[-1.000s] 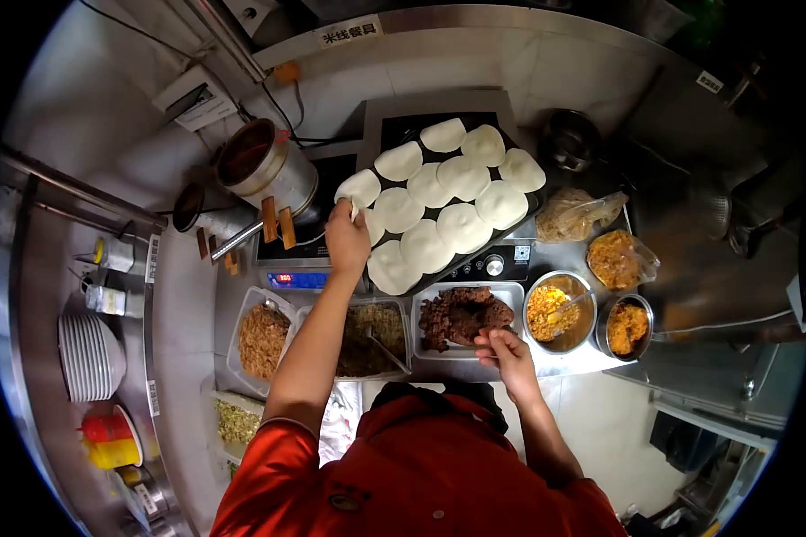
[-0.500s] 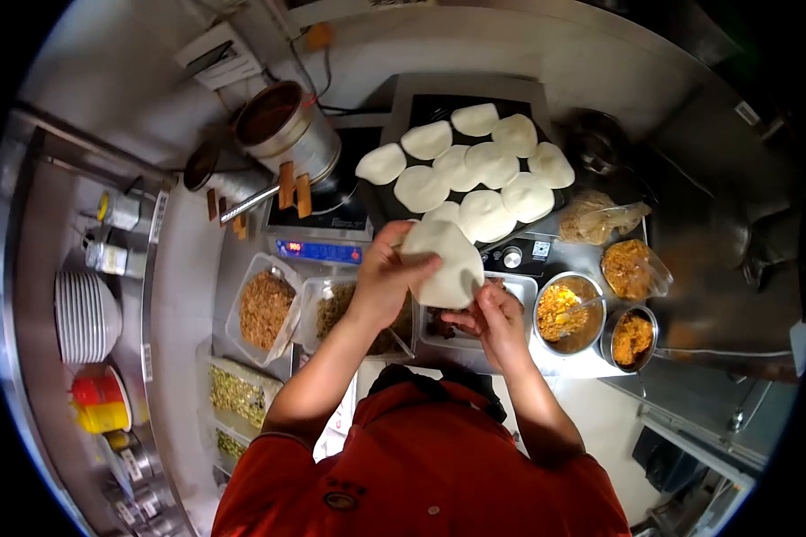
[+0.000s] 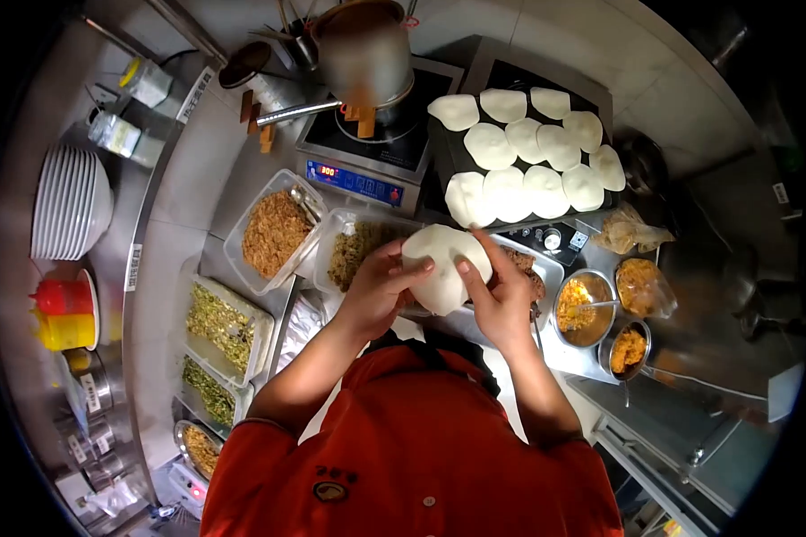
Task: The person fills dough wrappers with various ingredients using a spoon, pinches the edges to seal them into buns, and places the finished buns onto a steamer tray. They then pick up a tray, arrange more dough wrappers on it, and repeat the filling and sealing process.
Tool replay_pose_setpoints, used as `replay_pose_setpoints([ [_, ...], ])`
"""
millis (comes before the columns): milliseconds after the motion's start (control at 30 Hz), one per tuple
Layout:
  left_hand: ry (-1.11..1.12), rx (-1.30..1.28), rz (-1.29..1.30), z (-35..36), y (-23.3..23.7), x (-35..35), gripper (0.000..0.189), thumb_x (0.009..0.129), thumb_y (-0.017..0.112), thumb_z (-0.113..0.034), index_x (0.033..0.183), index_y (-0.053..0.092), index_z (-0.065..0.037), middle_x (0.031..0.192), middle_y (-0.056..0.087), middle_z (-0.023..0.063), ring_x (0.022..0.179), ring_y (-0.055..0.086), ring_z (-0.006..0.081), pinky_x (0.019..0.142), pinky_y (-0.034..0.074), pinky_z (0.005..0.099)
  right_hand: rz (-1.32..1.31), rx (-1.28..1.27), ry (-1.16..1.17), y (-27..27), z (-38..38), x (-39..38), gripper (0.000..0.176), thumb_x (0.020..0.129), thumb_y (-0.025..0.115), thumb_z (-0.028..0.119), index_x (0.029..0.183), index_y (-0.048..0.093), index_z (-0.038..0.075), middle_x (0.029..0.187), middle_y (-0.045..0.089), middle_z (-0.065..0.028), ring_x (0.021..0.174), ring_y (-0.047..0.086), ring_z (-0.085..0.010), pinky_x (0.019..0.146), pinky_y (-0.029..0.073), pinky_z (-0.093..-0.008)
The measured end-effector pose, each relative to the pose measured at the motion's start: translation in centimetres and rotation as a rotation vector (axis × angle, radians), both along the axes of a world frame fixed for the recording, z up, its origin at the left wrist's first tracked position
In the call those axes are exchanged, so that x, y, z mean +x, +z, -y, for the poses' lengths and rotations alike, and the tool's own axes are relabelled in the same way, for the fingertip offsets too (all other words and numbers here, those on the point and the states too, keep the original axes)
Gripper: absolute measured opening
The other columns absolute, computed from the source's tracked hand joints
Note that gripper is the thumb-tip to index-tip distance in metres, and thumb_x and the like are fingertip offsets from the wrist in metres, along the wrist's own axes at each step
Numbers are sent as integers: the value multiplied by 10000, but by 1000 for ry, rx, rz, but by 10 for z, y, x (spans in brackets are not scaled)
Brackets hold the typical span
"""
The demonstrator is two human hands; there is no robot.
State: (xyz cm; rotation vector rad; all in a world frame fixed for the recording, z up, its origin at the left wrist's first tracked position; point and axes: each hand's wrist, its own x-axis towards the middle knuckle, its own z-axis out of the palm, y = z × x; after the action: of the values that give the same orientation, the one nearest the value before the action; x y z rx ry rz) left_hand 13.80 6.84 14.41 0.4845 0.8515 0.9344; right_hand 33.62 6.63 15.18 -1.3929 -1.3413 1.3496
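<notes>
A steel counter (image 3: 175,206) curves through the left and middle of the frame, and the person's orange shirt (image 3: 421,447) fills the bottom centre. In the upper right a black griddle (image 3: 442,150) carries a spread of round white flatbreads (image 3: 546,148) lying flat, edges touching or overlapping. Just left of it, at top centre, an induction cooker (image 3: 358,170) with a lit display bears a metal pot (image 3: 363,45). A stack of white plates (image 3: 67,201) sits at the far left, with a red container (image 3: 61,295) and a yellow container (image 3: 63,331) below it. Left of centre, a clear tub of brown shreds (image 3: 276,231) stands beside a second tub (image 3: 354,246) of darker filling. Trays of chopped greens (image 3: 219,322) lie at lower left. Right of centre, a tray of dark meat (image 3: 530,268) is mostly hidden behind the hands. To its right stand two metal bowls (image 3: 582,309) of yellow-orange filling.

At the centre of the frame, above the tubs and the meat tray, one white flatbread (image 3: 443,264) is held up between both hands. The left hand (image 3: 376,286) grips its left edge, thumb pressed on the top face. The right hand (image 3: 501,300) clasps the right edge, thumb also on top and fingers curled behind.
</notes>
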Motion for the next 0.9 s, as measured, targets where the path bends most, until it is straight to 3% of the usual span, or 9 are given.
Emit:
replay_pose_setpoints([
  [67, 39, 45, 60, 8, 3, -7, 390, 979, 691, -142, 1320, 562, -4, 1151, 685, 86, 1020, 696, 168, 849, 585, 330, 302, 541, -173, 10, 6, -13, 362, 876, 798, 153, 1180, 710, -23, 1153, 678, -167, 1016, 645, -246, 850, 522, -355],
  [100, 50, 51, 101, 11, 7, -10, 374, 984, 683, -137, 1317, 566, -11, 1143, 688, 82, 1018, 694, 161, 840, 583, 326, 255, 563, -132, 12, 15, -13, 443, 784, 850, 121, 1183, 715, -17, 1220, 621, -174, 1083, 597, -312, 895, 502, -379],
  [233, 11, 51, 152, 30, 11, -27, 272, 1007, 653, -128, 1253, 614, -18, 1102, 702, 68, 984, 683, 122, 801, 554, 277, 481, 732, -10, 37, 37, -32, 426, 669, 916, 178, 1061, 790, 70, 1013, 620, -57, 898, 558, -232, 778, 479, -349],
  [333, 22, 57, 162, 41, 21, -24, 225, 1016, 645, -136, 1199, 641, -6, 1085, 706, 52, 933, 678, 90, 763, 535, 236, 621, 800, -42, 42, 48, -43, 410, 665, 913, 182, 1049, 798, 91, 969, 612, -44, 890, 548, -232, 762, 474, -335],
  [600, -29, 63, -39, 62, 7, -43, 199, 970, 701, -180, 1080, 693, -13, 874, 662, -23, 713, 516, 7, 602, 380, 183, 581, 826, -23, 37, 63, -62, 346, 669, 909, 166, 996, 810, 110, 900, 610, -13, 771, 545, -197, 679, 462, -334],
  [633, -27, 62, -38, 64, 6, -44, 199, 970, 701, -180, 1080, 693, -13, 874, 662, -23, 713, 516, 7, 602, 380, 183, 590, 856, -13, 36, 64, -62, 331, 674, 907, 160, 986, 809, 110, 891, 609, -10, 764, 544, -193, 673, 451, -329],
  [700, -73, 49, -10, 67, 5, -48, 194, 1005, 645, -113, 1145, 683, 15, 1053, 720, 63, 936, 679, 105, 814, 540, 254, 599, 883, -1, 33, 68, -63, 317, 678, 905, 154, 977, 808, 110, 883, 608, -6, 757, 542, -190, 668, 440, -325],
  [833, -127, 55, -77, 68, 16, -51, 187, 1008, 642, -119, 1131, 691, 13, 1049, 718, 59, 945, 672, 95, 809, 533, 241, 615, 945, -4, 26, 71, -63, 308, 682, 901, 141, 974, 806, 114, 877, 609, 9, 764, 546, -180, 687, 415, -326],
  [900, -94, 40, -16, 70, 19, -47, 209, 1000, 654, -187, 1110, 692, -14, 972, 701, 4, 800, 586, 25, 684, 460, 202, 624, 975, 1, 26, 73, -61, 322, 677, 903, 138, 984, 806, 117, 886, 610, 15, 786, 550, -176, 697, 409, -331],
])
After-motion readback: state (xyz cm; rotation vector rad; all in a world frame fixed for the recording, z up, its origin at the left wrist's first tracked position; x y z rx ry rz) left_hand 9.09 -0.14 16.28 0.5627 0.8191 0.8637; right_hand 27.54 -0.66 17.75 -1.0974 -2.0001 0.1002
